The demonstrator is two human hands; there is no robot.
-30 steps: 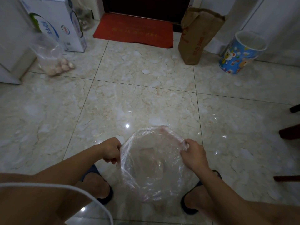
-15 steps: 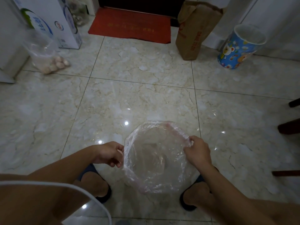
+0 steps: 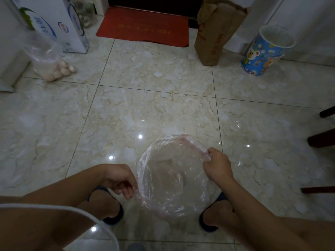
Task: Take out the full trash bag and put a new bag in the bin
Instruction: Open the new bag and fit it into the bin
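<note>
Bag (clear) stretched open between both hands.

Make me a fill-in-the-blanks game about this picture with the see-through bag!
1. Both hands, the left hand and the right hand, hold open a clear ____ bag.
2. The doormat by the door is ____.
3. The cartoon bin is mostly ____.
4. The brown bag beside the doormat is made of ____.

Missing words: plastic, red, blue, paper

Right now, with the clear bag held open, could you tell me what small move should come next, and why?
Probably carry the clear bag toward the blue bin: both hands, left hand and right hand, hold its mouth open, but the bin stands far off by the wall.
</note>
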